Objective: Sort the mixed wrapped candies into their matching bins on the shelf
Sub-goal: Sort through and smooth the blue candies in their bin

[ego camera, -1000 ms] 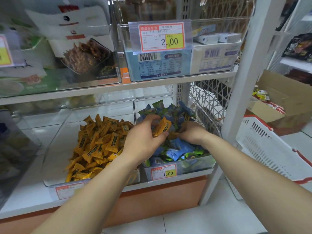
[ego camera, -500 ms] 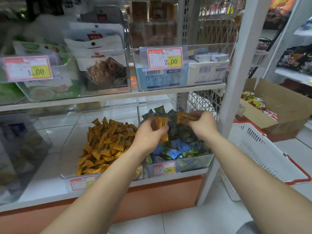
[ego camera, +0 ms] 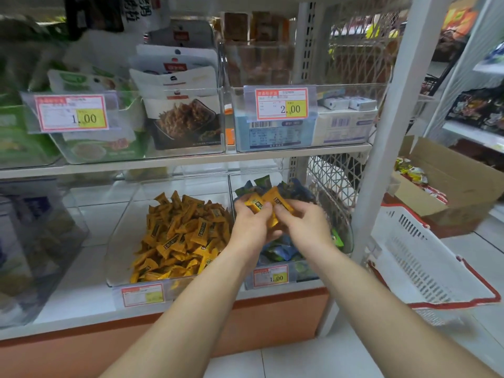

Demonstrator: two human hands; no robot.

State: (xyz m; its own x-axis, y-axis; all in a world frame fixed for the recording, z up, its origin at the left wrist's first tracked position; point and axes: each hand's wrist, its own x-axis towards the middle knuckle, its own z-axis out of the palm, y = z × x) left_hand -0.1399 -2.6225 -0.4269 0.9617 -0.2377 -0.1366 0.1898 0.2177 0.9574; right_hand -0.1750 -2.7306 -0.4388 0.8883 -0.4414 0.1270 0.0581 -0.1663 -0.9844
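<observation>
Both hands meet over the right clear bin [ego camera: 347, 238] on the lower shelf [ego camera: 81, 271], knuckles nearly touching. The left hand [ego camera: 252, 227] has its thumb and curled fingers pinching orange-wrapped candies [ego camera: 256, 204], which stick up above its fingertips. The right hand [ego camera: 306, 227] curls its fingers onto the same small cluster from the other side, gripping the orange wrapper nearest it. How many pieces each hand holds cannot be told. Under and behind the hands the right bin is filled with blue and green wrapped candies [ego camera: 281, 252], and a red-bordered price tag [ego camera: 270, 276] hangs on its front. Just beside it to the left, sharing a wall, the left clear bin [ego camera: 122, 241] holds a heap of matching orange candies [ego camera: 180, 233] piled toward its right side, with a blurred price tag [ego camera: 143, 295] on its front. On the upper shelf [ego camera: 163, 162] stand more clear bins with snack pouches [ego camera: 182, 115] and pale blue boxes [ego camera: 272, 135], two of them tagged 1.00 and 2.00. To the right of the white shelf post [ego camera: 387, 132], a white plastic basket with a red rim [ego camera: 425, 268] sits tilted on the floor, and behind it an open cardboard box [ego camera: 458, 181] holds bright packets
</observation>
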